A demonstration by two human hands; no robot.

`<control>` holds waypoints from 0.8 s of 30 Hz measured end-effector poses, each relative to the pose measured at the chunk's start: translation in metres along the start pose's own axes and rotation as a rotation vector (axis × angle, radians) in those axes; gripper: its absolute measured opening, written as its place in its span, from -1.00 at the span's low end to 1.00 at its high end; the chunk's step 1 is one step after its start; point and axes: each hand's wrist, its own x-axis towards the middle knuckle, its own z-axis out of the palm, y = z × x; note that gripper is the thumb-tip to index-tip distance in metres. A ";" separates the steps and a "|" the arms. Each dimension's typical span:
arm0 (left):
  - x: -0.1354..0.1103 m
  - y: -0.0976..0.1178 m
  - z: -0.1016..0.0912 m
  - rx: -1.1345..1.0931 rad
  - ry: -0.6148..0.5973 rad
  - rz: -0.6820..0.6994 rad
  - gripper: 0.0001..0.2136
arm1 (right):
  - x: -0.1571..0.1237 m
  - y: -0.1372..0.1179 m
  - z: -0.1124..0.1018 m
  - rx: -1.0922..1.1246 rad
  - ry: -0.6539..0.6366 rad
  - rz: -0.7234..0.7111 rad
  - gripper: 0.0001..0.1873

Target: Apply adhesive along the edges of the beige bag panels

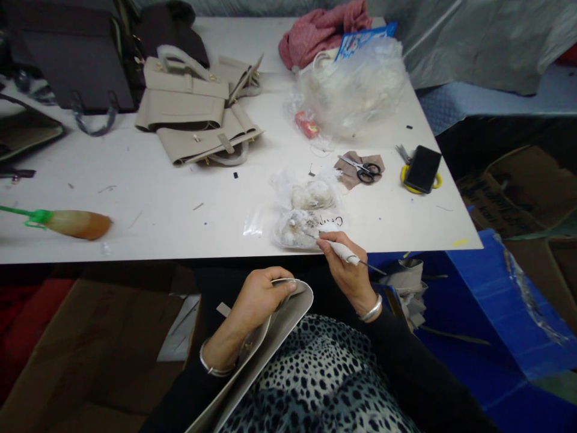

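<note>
A white table (148, 204) fills the middle of the scene, with brown cardboard boxes (81, 355) below its near left edge and blue crates (505, 313) below its near right. At the far left stands a dark bag (72, 54); just right of it lies a heap of beige handbags (198, 108). At the far right sits a bulging clear plastic bag (356, 84) with a pink cloth (320, 30) behind it.

In the person's lap, just below the near edge of the table, lies a beige leather panel (265, 349), curved and tilted up toward the table. The left hand (259, 297) is closed around its upper rim, fingers curled over the top edge. The right hand (345, 270) is closed in a pinch on a white-handled awl (345, 252), whose thin metal tip points to the right; the hand hovers at the near table edge, touching or just over the small clear packets (306, 210) of pale pieces.

Farther right lie a black phone (424, 168) on a yellow ring and scissors (365, 169) on a scrap of brown material. Near the left edge lies a glue bottle (72, 224) with a green nozzle, on its side.
</note>
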 end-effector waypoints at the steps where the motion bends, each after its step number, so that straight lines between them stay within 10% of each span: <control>1: 0.000 0.000 0.000 0.002 0.001 -0.004 -0.83 | 0.001 0.001 0.000 -0.008 -0.014 0.002 -0.79; 13: 0.001 0.002 -0.001 0.016 0.010 -0.011 -0.81 | 0.002 -0.002 -0.003 -0.019 0.031 -0.063 -0.82; 24: 0.000 -0.001 0.004 0.084 -0.016 0.028 -0.83 | -0.021 -0.008 0.000 0.561 -0.229 0.400 -0.66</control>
